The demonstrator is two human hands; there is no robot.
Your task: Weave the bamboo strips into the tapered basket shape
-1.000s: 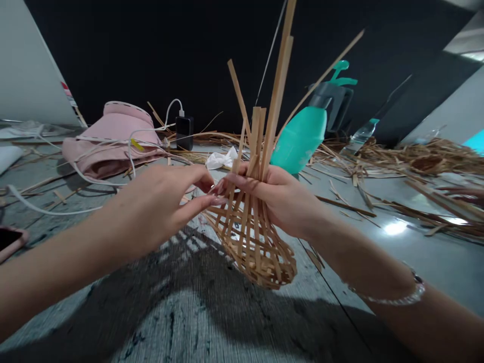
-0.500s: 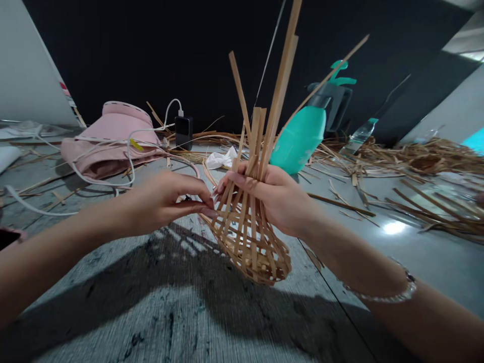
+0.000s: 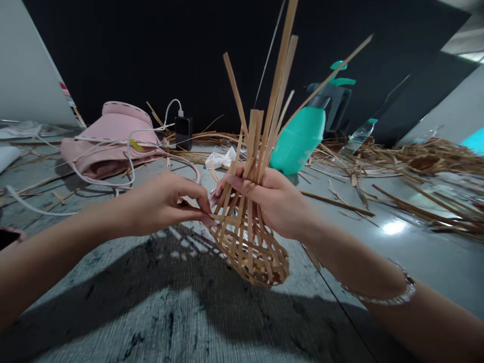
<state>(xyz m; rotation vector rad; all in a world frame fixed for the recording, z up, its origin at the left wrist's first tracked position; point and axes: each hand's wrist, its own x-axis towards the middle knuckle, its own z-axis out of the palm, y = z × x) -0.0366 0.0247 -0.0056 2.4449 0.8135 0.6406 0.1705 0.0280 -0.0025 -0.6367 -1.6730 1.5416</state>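
Observation:
A partly woven bamboo basket (image 3: pixel 249 247) hangs tilted above the table, its rounded, open-weave bottom low and its long loose strips pointing up. Wrapped round the gathered strips at the basket's neck is my right hand (image 3: pixel 270 194), thumb across the front; its other fingers are partly hidden behind the strips. My left hand (image 3: pixel 174 199) pinches a thin bamboo strip (image 3: pixel 223 218) at the basket's left side, with thumb and forefinger meeting there. The strip's far end is lost in the weave.
Behind stand a turquoise spray bottle (image 3: pixel 300 138), a black power bank (image 3: pixel 183 133) with a white cable, and a crumpled tissue (image 3: pixel 221 158). A pink visor hat (image 3: pixel 121 126) lies at left. Loose strips (image 3: pixel 427 156) and a clear plastic bottle (image 3: pixel 359 137) are at right.
The basket has tipped slightly, its bottom shifting a little down and left. My left fingertips have dropped slightly and closed at the basket's side; my right hand keeps its hold.

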